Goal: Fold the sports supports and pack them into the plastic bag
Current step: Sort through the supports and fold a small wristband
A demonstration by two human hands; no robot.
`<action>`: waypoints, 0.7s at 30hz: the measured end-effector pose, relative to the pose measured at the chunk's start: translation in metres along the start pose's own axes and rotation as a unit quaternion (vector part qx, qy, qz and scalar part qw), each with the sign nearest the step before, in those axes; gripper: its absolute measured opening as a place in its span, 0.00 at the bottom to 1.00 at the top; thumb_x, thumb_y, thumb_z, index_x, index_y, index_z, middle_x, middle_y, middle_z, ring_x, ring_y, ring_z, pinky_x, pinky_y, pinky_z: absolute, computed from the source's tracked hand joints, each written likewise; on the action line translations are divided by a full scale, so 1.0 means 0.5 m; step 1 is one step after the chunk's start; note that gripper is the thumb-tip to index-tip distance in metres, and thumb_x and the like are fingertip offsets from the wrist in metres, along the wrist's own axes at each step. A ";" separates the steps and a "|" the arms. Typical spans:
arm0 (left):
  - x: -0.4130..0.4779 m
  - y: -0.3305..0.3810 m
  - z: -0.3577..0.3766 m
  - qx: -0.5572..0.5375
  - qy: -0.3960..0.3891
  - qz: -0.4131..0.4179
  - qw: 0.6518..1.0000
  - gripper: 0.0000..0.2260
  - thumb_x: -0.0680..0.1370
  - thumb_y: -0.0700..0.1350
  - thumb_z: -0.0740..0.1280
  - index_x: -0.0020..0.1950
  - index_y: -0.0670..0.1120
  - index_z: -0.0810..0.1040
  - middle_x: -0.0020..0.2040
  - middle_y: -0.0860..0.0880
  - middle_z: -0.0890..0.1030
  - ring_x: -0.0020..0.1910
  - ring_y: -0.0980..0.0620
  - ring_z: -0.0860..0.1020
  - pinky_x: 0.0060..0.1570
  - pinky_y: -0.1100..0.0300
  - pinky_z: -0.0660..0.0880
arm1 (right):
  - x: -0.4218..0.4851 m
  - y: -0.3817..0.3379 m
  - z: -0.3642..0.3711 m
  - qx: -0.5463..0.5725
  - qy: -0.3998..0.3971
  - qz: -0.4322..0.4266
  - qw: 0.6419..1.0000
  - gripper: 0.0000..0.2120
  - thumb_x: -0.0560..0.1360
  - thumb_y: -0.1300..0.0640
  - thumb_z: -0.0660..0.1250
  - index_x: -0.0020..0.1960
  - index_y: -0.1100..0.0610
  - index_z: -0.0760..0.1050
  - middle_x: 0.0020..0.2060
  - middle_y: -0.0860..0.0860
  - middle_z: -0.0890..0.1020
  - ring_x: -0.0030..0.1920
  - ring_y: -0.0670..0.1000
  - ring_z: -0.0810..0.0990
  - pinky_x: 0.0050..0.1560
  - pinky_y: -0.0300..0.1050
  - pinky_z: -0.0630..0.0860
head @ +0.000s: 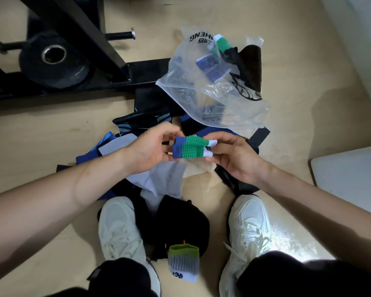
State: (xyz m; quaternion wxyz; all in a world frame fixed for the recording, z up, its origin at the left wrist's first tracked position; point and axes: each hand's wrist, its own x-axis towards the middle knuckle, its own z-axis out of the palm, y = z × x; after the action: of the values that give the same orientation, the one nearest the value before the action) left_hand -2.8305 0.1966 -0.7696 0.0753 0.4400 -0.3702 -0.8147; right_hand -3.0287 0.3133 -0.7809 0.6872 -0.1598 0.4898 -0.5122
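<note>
Your knees in dark trousers (287,277) are filling the bottom edge, and your two white sneakers (118,228) are standing on the pale wooden floor (41,142). Between the sneakers a green, grey and white support (183,262) is lying by itself, resting against a black garment. Above the floor you are holding a folded blue, green and white support (190,150) between both hands. Your left hand (150,151) is pinching its blue end with curled fingers and thumb, while your right hand (234,157) is gripping its white end, fingers curled underneath. Beneath your hands a loose pile of supports (159,181) in black, grey and blue is spreading over the floor. Beyond the pile the clear plastic bag (201,86), printed with black lettering, is lying crumpled. It is already holding a blue and white support (208,67) and a green one (222,42) at its far end, with a black piece (252,67) on its right side. To the far left a black metal rack (77,28) is standing on the floor, with a black weight plate (54,58) hanging on one of its pegs.
</note>
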 end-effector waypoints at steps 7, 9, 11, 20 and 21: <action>0.018 -0.012 0.026 0.122 -0.043 0.006 0.992 0.07 0.74 0.43 0.74 0.45 0.46 0.76 0.44 0.46 0.84 0.46 0.50 0.83 0.48 0.54 0.79 | 0.002 0.000 -0.010 -0.118 0.046 -0.052 0.991 0.07 0.75 0.70 0.69 0.42 0.61 0.82 0.44 0.61 0.83 0.43 0.54 0.82 0.45 0.41 0.80; 0.029 -0.016 0.031 0.151 -0.043 0.009 0.988 0.08 0.76 0.37 0.74 0.47 0.46 0.76 0.48 0.42 0.85 0.47 0.49 0.84 0.46 0.56 0.79 | 0.003 0.004 -0.015 -0.163 0.067 -0.084 0.981 0.06 0.73 0.71 0.71 0.43 0.61 0.82 0.44 0.58 0.84 0.43 0.54 0.81 0.45 0.42 0.79; 0.039 -0.024 0.040 0.171 -0.010 0.045 0.984 0.11 0.75 0.32 0.73 0.46 0.46 0.76 0.48 0.39 0.85 0.47 0.47 0.84 0.45 0.54 0.79 | 0.002 0.004 -0.016 -0.141 0.087 -0.107 0.980 0.08 0.73 0.73 0.70 0.48 0.63 0.81 0.43 0.55 0.85 0.42 0.52 0.82 0.45 0.43 0.80; 0.065 -0.073 0.113 0.108 0.161 0.181 0.964 0.11 0.74 0.32 0.74 0.43 0.45 0.76 0.44 0.40 0.84 0.38 0.52 0.81 0.41 0.60 0.79 | -0.001 0.017 0.010 -0.049 0.107 -0.144 0.983 0.28 0.75 0.72 0.68 0.73 0.56 0.70 0.54 0.53 0.84 0.51 0.56 0.82 0.59 0.61 0.79; 0.067 -0.074 0.119 0.104 0.169 0.188 0.962 0.11 0.74 0.32 0.74 0.44 0.45 0.76 0.47 0.38 0.84 0.40 0.49 0.82 0.43 0.57 0.80 | -0.001 0.016 0.010 -0.051 0.107 -0.153 0.981 0.29 0.76 0.73 0.67 0.74 0.57 0.69 0.53 0.53 0.85 0.50 0.55 0.83 0.57 0.58 0.81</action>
State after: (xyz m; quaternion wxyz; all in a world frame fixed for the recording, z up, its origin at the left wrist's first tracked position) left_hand -2.8890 0.2402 -0.7963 0.2421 0.4994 -0.5111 -0.6564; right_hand -3.0200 0.3156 -0.7838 0.5357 -0.2118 0.5554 -0.5997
